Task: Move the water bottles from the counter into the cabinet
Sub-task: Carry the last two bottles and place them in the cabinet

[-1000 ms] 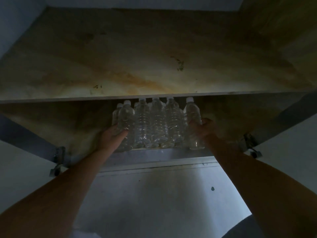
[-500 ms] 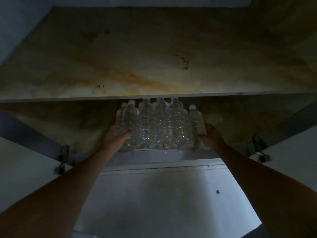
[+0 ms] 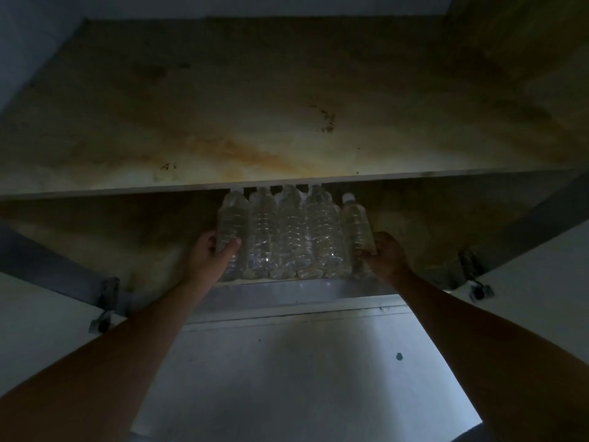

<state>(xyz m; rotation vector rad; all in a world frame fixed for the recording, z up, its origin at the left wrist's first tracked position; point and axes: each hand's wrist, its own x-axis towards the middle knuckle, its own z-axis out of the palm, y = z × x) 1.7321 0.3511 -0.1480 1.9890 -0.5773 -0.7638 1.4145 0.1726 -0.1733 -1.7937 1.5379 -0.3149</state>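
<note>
Clear plastic water bottles [image 3: 290, 231] stand upright in a tight row at the front edge of the lower shelf [image 3: 287, 290] inside the open wall cabinet [image 3: 95, 228], about midway between its left and right ends. Five bottles make up the front row, touching side by side, and more seem to stand behind them, though the dim light makes a count impossible. The left hand [image 3: 210, 256] grips the leftmost bottle [image 3: 232, 221] low on its body, with the thumb laid across the front and the fingers curled round the far left side. The right hand [image 3: 387, 260] grips the rightmost bottle [image 3: 355, 224] near its base, fingers curled against its right side. That bottle is smoother and a little shorter than its ribbed neighbours, and its white cap [image 3: 348, 196] shows just below the shelf above. The caps of the other bottles are mostly hidden behind the pale front edge of the stained, yellowish upper shelf [image 3: 255, 122], seen here from below. Both bare forearms reach up from the lower corners of the view. A metal hinge [image 3: 106, 304] sits at the shelf's left front corner and another hinge [image 3: 475, 282] at its right front corner. Below the cabinet runs a pale wall [image 3: 287, 362] with a small dark spot [image 3: 399, 356] on its right side.
</note>
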